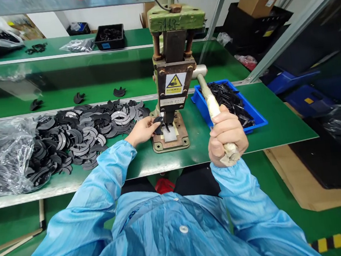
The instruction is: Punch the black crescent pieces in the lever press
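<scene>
A green hand press (175, 74) with a yellow warning sign stands on the bench in front of me. My right hand (227, 135) is wrapped around the press's lever (210, 94), near its taped lower end. At the press base, my left hand (144, 129) pinches a black curved plastic part (158, 126) between thumb and fingers. That part sits beside the press ram, over the left side of the metal base plate (170, 134). Whether it touches the ram cannot be made out.
Many loose black curved parts (91, 131) are heaped left of the press, spilling from a clear plastic bag (4, 157). A blue bin (260, 119) of thin black pieces stands to the right. Several single parts lie on the green strip behind, and a black tray (123, 36) stands farther back.
</scene>
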`<state>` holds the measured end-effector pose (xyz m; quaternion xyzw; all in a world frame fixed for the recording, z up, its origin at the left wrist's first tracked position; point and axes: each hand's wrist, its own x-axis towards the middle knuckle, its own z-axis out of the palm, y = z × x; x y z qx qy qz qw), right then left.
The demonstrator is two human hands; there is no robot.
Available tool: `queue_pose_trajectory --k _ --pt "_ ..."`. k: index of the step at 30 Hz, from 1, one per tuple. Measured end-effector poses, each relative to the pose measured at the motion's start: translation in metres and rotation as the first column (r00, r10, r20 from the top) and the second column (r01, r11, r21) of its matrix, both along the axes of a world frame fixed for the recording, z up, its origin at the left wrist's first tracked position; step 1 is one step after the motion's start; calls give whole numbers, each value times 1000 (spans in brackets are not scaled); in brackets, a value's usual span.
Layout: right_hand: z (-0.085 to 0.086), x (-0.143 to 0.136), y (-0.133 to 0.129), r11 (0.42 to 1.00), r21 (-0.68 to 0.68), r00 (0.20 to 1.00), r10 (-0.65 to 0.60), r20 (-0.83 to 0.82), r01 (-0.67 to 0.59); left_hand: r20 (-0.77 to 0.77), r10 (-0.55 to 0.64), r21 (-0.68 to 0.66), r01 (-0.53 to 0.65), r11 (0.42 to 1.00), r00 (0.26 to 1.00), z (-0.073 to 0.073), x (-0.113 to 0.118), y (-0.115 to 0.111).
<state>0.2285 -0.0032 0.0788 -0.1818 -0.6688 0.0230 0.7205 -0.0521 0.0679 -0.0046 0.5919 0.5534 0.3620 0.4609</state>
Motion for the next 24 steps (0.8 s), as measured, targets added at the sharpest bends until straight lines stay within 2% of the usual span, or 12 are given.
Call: queue_pose_trajectory --k 9,16,24 --pt "2 -1 -5 999 -36 1000 20 2 -20 13 18 -70 -17 997 1000 5 4 4" --pt "1 -2 -6 998 -55 1000 15 -8 -15 -5 5 -239 -6 971 1000 23 8 10" --pt "2 -2 -7 998 -61 1000 9 -7 -9 119 51 -495 15 869 992 37 14 9"
